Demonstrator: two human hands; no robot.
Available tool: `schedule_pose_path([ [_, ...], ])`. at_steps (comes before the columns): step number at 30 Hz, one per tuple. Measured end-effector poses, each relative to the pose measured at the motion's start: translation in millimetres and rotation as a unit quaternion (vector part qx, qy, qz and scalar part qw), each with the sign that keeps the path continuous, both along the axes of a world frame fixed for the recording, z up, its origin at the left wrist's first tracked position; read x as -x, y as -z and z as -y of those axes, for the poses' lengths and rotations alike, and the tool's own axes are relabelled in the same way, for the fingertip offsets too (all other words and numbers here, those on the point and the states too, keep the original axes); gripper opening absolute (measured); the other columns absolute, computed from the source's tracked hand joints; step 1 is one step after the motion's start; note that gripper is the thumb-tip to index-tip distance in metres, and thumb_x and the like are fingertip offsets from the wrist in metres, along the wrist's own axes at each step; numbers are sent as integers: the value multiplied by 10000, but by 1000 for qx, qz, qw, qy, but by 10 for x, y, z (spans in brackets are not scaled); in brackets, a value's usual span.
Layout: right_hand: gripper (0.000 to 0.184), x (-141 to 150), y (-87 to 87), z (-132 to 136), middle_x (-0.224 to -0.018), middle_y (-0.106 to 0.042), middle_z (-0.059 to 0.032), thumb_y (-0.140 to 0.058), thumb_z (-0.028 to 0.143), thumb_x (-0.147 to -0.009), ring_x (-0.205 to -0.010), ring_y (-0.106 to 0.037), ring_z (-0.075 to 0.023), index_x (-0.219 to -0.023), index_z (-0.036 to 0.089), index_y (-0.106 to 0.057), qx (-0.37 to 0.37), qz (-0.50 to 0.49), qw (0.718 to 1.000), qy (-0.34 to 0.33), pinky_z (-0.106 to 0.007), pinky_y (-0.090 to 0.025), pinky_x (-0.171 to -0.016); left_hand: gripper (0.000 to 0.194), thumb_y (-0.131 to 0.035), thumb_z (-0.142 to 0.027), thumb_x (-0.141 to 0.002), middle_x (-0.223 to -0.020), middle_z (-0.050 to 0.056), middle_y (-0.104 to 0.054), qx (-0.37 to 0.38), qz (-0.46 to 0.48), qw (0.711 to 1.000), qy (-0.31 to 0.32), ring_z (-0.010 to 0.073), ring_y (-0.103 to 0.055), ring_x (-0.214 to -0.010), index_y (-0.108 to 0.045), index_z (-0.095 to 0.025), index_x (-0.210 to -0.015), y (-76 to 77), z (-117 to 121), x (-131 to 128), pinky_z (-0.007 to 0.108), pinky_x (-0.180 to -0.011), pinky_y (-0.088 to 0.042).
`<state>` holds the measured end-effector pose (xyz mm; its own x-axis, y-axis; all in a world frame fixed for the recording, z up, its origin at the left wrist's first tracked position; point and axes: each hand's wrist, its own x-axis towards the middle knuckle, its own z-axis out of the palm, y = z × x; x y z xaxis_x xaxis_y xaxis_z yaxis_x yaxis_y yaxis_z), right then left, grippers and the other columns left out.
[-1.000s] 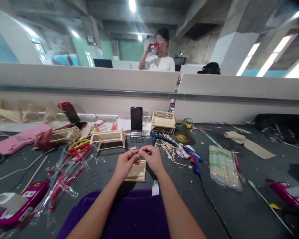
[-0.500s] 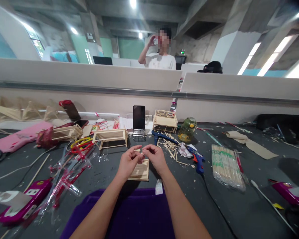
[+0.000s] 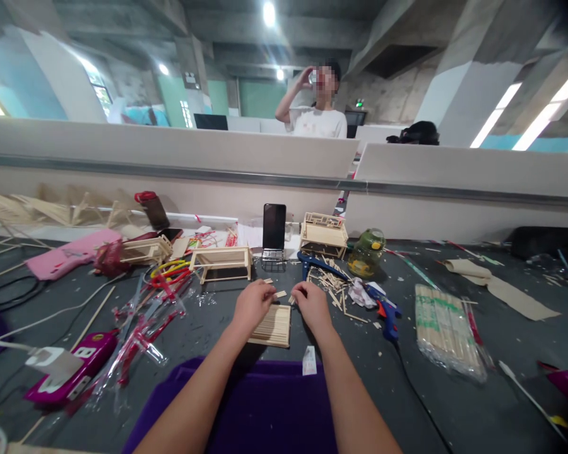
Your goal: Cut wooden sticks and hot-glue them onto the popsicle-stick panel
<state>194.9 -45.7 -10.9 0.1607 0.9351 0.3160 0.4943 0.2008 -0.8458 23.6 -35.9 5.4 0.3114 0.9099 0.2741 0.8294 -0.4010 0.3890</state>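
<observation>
Landmark: panel [image 3: 275, 326], slatted, flat on the counter [image 3: 454, 410] between the forearms.

Risks, left to right (judgement):
- Wrappers [image 3: 142, 343], well left of panel: loose heap. A wide swing of the left forearm could catch it.
- Left hand [image 3: 252, 308], at panel's far left: fingers bent; cannot tell whether they grasp anything. A dropped wrist could push the panel askew or load its slats.
- Stick [image 3: 280, 294], short, just beyond panel's far edge, near the left fingertips. Very light; a careless brush would send it off.
- Right hand [image 3: 312, 309], just right of panel's far right corner: fingers drawn together at the tips, a small pale bit [image 3: 292, 300] by them. Cannot tell whether it is pinched or only touched. If pinched, it could slip, being so small.
- Scraps [image 3: 329, 277], beyond panel to the right: same pale colour. A dropped bit would be easily lost there.
- Glue gun [image 3: 389, 318], right of panel: right forearm could bump it. Whether it is hot is not visible.

Hidden or unclear, left to right:
- Panel's left part: covered by left hand and forearm.
- Left fingertips: too small to read for contact.
- Right palm: turned away, contents unseen.
- Pack [image 3: 447, 321], far right of panel: wrap blurs its sticks; count not possible.
</observation>
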Motion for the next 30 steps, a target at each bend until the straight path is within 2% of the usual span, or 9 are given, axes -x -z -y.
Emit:
schedule_pose_path([
  [1, 118, 11, 0, 6, -632, -603, -10, -535, 183, -698, -630, -536, -168, -624, 197, -626, -4, 10, 1000, 1, -270, -373, -625, 190, -546, -244, -837, -924, 55, -648, 0, -74, 997, 12, 171, -608, -868, -689, -208, -956, -15, -34, -52, 248, -722, -444],
  [2, 121, 22, -3, 11, -655, -607, -16, -528, 179, -703, -652, -538, -172, -633, 197, -624, -8, 18, 1000, 2, -273, -371, -641, 193, -549, -248, -836, -949, 64, -642, 1, -100, 995, 20, 177, -608, -882, -688, -206, -963, -24, -71, -112, 251, -727, -444],
  [7, 145, 28, -10, 13, -717, -621, -33, -493, 187, -743, -702, -548, -181, -678, 196, -622, -30, 37, 999, 6, -278, -378, -677, 177, -530, -156, -814, -879, 156, -652, 2, -180, 983, 29, 266, -615, -901, -698, -103, -796, 6, -247, -383, 322, -728, -466],
  [11, 161, 2, 18, -15, -724, -620, -36, -481, 197, -765, -715, -550, -182, -688, 195, -622, -47, 36, 998, 14, -277, -390, -684, 221, -477, -89, -813, -836, 174, -673, -3, -229, 972, 58, 265, -639, -873, -696, -80, -834, 8, -329, -418, 338, -748, -478],
  [15, 161, -1, 43, -34, -726, -618, -34, -481, 192, -765, -721, -552, -178, -693, 197, -625, -55, 27, 998, 19, -272, -397, -684, 168, -549, -135, -776, -825, 176, -693, 1, -270, 958, 99, 270, -660, -845, -708, -93, -814, -41, -400, -408, 335, -749, -488],
  [21, 164, -8, 46, -40, -715, -617, -36, -478, 196, -762, -706, -555, -177, -689, 189, -625, -54, 14, 998, 27, -266, -398, -669, 165, -552, -104, -750, -825, 173, -697, -5, -298, 947, 122, 272, -660, -847, -710, -93, -799, -13, -437, -472, 334, -745, -494],
  [27, 163, -21, 53, -58, -711, -616, -31, -484, 218, -768, -672, -551, -170, -693, 189, -625, -49, 4, 998, 40, -257, -405, -643, 195, -512, -97, -774, -860, 168, -689, -11, -285, 951, 119, 253, -652, -862, -700, -92, -826, -21, -417, -406, 313, -756, -484],
  [30, 162, -23, 50, -58, -709, -615, -29, -484, 211, -766, -674, -552, -169, -689, 190, -625, -47, 4, 998, 41, -258, -408, -647, 164, -537, -99, -747, -823, 164, -694, -1, -268, 956, 118, 253, -657, -839, -699, -106, -777, -46, -443, -402, 309, -742, -481],
])
